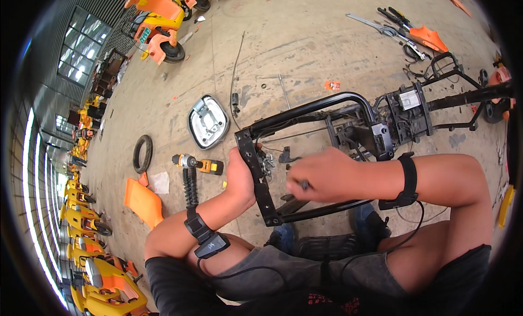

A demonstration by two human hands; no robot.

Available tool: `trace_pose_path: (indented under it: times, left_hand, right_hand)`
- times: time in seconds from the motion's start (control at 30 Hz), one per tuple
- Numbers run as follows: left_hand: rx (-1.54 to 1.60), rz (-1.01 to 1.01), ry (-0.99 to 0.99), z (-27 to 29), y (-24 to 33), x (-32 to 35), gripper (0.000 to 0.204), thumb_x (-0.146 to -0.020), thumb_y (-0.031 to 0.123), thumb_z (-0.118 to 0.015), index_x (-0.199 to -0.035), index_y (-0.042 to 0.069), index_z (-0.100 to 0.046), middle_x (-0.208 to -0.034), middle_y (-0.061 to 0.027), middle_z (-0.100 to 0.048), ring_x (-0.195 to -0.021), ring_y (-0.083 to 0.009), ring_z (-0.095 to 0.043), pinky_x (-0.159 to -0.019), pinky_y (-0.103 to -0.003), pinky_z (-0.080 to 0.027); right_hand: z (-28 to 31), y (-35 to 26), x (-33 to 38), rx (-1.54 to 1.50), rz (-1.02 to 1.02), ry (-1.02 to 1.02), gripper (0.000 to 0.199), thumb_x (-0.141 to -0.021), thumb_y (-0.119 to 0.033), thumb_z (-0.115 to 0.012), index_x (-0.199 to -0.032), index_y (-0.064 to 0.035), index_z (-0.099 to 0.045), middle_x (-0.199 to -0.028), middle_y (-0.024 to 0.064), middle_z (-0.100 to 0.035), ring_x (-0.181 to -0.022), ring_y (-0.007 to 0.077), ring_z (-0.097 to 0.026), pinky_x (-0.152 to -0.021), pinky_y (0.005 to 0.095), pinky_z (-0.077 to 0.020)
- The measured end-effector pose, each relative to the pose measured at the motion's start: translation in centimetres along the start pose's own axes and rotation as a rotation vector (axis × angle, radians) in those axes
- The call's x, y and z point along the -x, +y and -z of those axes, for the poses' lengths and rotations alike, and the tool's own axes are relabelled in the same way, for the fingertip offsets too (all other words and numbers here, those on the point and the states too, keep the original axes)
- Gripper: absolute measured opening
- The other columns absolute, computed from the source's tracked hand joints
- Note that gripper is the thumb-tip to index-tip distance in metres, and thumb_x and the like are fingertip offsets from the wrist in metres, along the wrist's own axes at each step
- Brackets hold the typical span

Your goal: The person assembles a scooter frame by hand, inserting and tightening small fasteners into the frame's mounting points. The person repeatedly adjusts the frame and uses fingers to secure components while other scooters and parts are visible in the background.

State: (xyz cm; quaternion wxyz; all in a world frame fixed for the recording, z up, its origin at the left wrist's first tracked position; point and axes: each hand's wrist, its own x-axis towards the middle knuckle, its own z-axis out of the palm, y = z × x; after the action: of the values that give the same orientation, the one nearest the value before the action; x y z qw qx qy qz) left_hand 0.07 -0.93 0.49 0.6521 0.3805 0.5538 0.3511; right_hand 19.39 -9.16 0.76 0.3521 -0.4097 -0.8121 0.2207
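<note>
In front of me lies a black metal scooter frame (316, 105), its open end towards my left. My left hand (240, 177) grips the flat drilled crossbar (257, 177) at that end, with most of its fingers hidden behind the bar. Inside the frame's opening, my right hand (327, 175) is closed in a fist. A small dark end of something pokes out of that fist, too little of it showing to name. A cluster of small metal parts (266, 164) and a black piece (287, 155) lie below, between the two hands.
Left of the frame are a yellow-and-black power tool (204, 164), a coil-spring shock absorber (190, 188), a grey plastic housing (208, 121), a tyre (143, 154) and an orange panel (143, 201). Yellow scooters (81, 218) line the left wall. Long metal parts (392, 33) lie far right.
</note>
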Motion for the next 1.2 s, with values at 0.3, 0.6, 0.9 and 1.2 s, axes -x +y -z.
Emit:
trace_pose_path:
  times: [0.3,0.6,0.9,1.2]
  left_hand:
    - [-0.008,-0.059,-0.139,-0.2,0.0,-0.2,0.047,-0.098,0.033,-0.019,-0.096,0.008,-0.058,-0.077,-0.0054,-0.061,-0.066,-0.0142,-0.055,-0.057,-0.03,-0.044]
    - [0.014,-0.075,-0.153,-0.6,0.6,0.7,0.048,-0.1,0.031,-0.012,-0.081,0.009,-0.051,-0.074,-0.0056,-0.055,-0.073,-0.0181,-0.051,-0.071,-0.032,-0.042]
    - [-0.04,-0.075,-0.07,-0.3,0.3,0.4,0.049,-0.101,0.035,-0.016,-0.079,0.01,-0.052,-0.076,-0.002,-0.056,-0.067,-0.0144,-0.048,-0.065,-0.029,-0.04]
    - [0.033,0.038,0.054,-0.6,0.4,0.4,0.043,-0.101,0.041,-0.022,-0.092,0.011,-0.052,-0.081,-0.0037,-0.057,-0.071,-0.0159,-0.056,-0.063,-0.032,-0.047]
  right_hand:
    - [0.1,1.2,-6.2,-0.702,-0.462,0.136,0.031,-0.089,-0.023,-0.052,-0.075,0.0025,-0.063,-0.056,0.0119,-0.061,-0.047,0.0178,-0.057,-0.05,0.0338,-0.047]
    - [0.8,0.2,-10.2,-0.662,-0.582,-0.026,0.035,-0.092,-0.024,-0.046,-0.075,0.0036,-0.057,-0.063,0.0122,-0.062,-0.051,0.0165,-0.062,-0.046,0.031,-0.0458]
    - [-1.0,1.5,-10.0,-0.717,-0.508,0.171,0.035,-0.091,-0.021,-0.049,-0.069,0.0043,-0.057,-0.055,0.013,-0.06,-0.049,0.0196,-0.061,-0.047,0.0321,-0.0462]
    - [-2.1,1.0,-12.0,-0.338,-0.442,0.294,0.04,-0.09,-0.024,-0.051,-0.073,0.0108,-0.06,-0.072,0.0311,-0.06,-0.07,0.0473,-0.06,-0.067,0.0503,-0.049]
